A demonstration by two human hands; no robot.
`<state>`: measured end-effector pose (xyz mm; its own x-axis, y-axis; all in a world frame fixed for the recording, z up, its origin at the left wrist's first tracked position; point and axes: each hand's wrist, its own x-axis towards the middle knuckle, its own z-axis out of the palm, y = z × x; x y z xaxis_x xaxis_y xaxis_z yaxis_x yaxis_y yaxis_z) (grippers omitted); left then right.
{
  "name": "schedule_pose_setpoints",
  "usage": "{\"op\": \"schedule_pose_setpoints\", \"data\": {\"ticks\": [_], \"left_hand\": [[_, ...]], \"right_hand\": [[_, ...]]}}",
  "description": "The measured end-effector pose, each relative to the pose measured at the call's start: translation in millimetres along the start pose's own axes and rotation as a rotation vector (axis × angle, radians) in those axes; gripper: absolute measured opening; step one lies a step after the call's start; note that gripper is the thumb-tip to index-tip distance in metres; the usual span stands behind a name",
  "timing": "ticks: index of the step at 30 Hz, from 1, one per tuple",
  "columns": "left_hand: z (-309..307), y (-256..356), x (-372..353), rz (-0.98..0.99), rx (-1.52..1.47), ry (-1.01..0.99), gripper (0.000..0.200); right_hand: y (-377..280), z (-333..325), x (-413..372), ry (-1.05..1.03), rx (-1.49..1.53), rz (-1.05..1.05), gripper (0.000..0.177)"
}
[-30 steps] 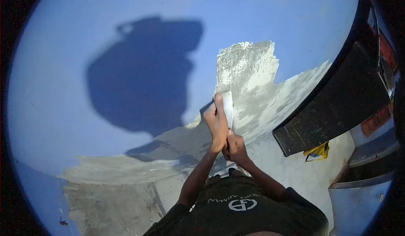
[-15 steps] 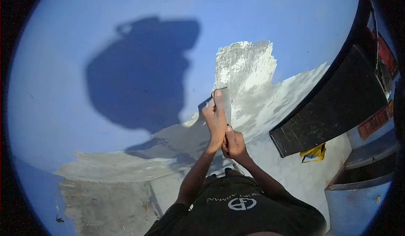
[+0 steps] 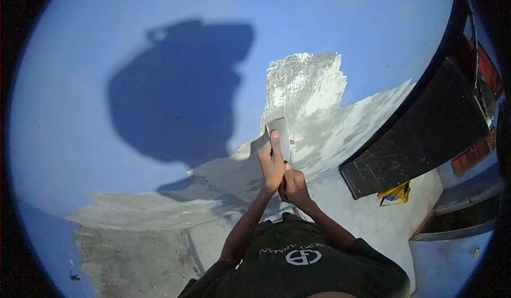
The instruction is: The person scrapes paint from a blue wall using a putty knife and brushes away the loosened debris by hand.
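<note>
Left hand (image 3: 271, 162) pressing, right hand (image 3: 294, 187) gripping, scraper (image 3: 280, 129) pointing up

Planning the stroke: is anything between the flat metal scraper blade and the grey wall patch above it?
Nothing visible. The flat metal scraper blade, pressed by the left hand with the right hand below, touches the grey wall patch.

Scraper (image 3: 280, 132) on wall (image 3: 340, 21), above hands (image 3: 272, 165)

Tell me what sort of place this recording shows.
Probably a building being renovated: a blue painted wall with a grey scraped-bare patch, a flat metal scraper blade held against it, and a pale tiled floor below.
</note>
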<state>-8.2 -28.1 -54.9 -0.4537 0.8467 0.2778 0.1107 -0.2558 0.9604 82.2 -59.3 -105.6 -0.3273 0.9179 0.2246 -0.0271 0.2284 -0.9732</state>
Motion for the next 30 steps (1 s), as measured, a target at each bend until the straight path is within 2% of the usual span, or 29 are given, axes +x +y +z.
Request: {"op": "schedule_pose_setpoints", "data": {"ticks": [2,4,5,7,8,9,11,12,13,15,17,19,20,22,24,25,26,27,29,30], "left_hand": [[-8.4,39.0,13.2,-0.024,0.023,-0.051,0.061],[-6.1,30.9,7.4,0.000,0.016,-0.010,0.061],[-1.9,26.4,13.7,0.049,0.003,0.030,0.061],[3.6,8.8,3.1,0.037,-0.057,0.020,0.060],[8.4,-0.7,0.5,0.033,-0.072,0.061,0.059],[11.4,-3.7,2.3,0.031,-0.088,0.102,0.059],[2.3,21.4,16.4,0.105,-0.042,0.056,0.059],[-1.8,48.0,19.6,0.056,-0.034,0.001,0.059],[-3.2,61.2,20.0,0.003,-0.029,-0.050,0.059],[4.7,45.4,25.7,0.073,-0.047,-0.006,0.060],[6.4,25.6,8.0,0.009,-0.025,0.016,0.060],[10.5,31.7,12.4,-0.026,-0.054,0.044,0.060],[10.5,35.8,18.5,0.025,-0.053,0.039,0.061],[5.3,70.5,34.8,0.085,-0.002,-0.002,0.061],[8.8,74.7,31.9,0.081,-0.025,0.017,0.061],[10.5,79.2,37.1,0.098,-0.046,0.038,0.061],[8.6,62.3,33.8,0.266,0.014,0.053,0.061],[7.2,50.5,25.0,0.274,0.010,0.062,0.061],[6.5,37.0,14.6,0.035,-0.055,0.055,0.054],[2.4,49.9,19.9,0.082,-0.006,0.024,0.054]], "right_hand": [[-18.6,-2.5,2.3,-0.051,0.054,0.056,0.038],[-40.4,-5.6,11.4,-0.133,0.185,0.259,0.039],[-34.6,-6.8,19.4,-0.132,0.180,0.233,0.039],[3.8,-1.0,8.5,0.045,-0.296,-0.299,0.047],[23.4,-3.6,-0.1,-0.009,-0.162,-0.157,0.050],[12.9,-5.4,5.0,-0.015,-0.166,-0.172,0.050],[-32.4,-4.5,12.3,-0.078,0.164,0.154,0.050],[-56.0,-2.3,12.9,-0.085,0.252,0.200,0.051],[-53.5,-1.1,6.1,-0.088,0.254,0.208,0.051],[-45.6,-0.5,11.3,-0.038,0.232,0.181,0.051],[-10.2,-4.9,-1.1,-0.037,0.203,0.204,0.050],[-17.7,-3.9,7.4,0.012,-0.155,-0.107,0.051],[-24.6,-5.7,8.2,0.001,0.161,0.108,0.052],[-75.3,-1.8,29.9,-0.032,0.228,0.130,0.053],[-96.2,-2.8,35.4,-0.066,0.331,0.156,0.054],[-91.6,-5.4,35.8,-0.078,0.328,0.136,0.054],[-74.9,-9.9,27.6,-0.085,0.244,0.098,0.055],[-53.6,-10.9,17.8,-0.092,0.157,0.067,0.057],[-34.1,-4.7,16.8,-0.021,0.107,0.033,0.056],[-50.9,-3.8,18.7,-0.046,0.144,0.084,0.057]]}}
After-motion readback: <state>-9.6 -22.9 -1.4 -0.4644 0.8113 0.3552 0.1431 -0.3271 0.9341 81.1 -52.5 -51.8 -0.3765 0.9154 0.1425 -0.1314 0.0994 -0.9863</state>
